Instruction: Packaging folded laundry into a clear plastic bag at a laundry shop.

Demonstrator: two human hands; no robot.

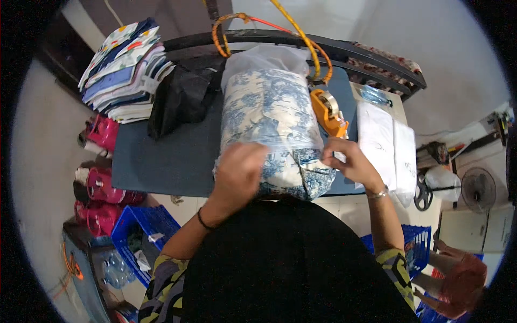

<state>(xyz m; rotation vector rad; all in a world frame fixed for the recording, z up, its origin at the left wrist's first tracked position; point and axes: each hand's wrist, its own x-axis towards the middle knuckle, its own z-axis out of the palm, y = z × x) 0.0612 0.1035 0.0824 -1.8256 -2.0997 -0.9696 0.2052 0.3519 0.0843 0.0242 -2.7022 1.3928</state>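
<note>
A thick folded textile bundle with a blue and cream print (268,105) lies on the blue-grey padded table in front of me, partly inside a clear plastic bag (262,56) whose end spreads out at the far side. My left hand (241,171), blurred, is over the bundle's near left part with curled fingers. Thumb and forefinger bent toward each other, my right hand (349,161) is at the near right edge of the bundle; whether either hand pinches the plastic cannot be told. An orange tape dispenser (329,115) with a roll of tape sits just right of the bundle.
Folded fabrics (125,76) are stacked at the table's far left, beside a black bag (183,97). White wrapped packages (377,141) lie on the right. Yellow and orange cords (301,30) hang at the back. Blue crates (141,238) stand below; another person (460,278) is at lower right.
</note>
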